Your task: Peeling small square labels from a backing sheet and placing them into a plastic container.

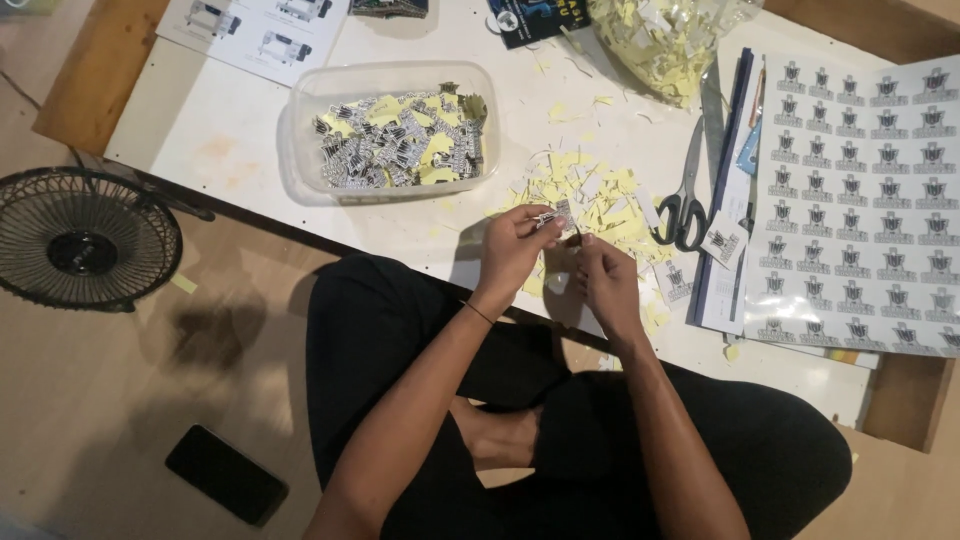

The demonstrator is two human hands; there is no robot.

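Observation:
My left hand (512, 250) and my right hand (605, 280) meet over the near edge of a low white table (230, 140). Both pinch a small cut-out sticker (558, 216), black and white, between the fingertips. Just behind the hands lies a heap of yellow and white paper scraps (590, 192). A clear plastic tub (390, 130) to the left holds several stickers and yellow backing pieces. A printed sheet of identical stickers (870, 190) lies at the right.
Black-handled scissors (685, 195) lie between the scrap heap and the sticker sheet. A clear bag of yellow scraps (665, 40) sits at the back. On the floor are a black fan (85, 240) at left and a dark phone (226, 474). My legs are crossed under the hands.

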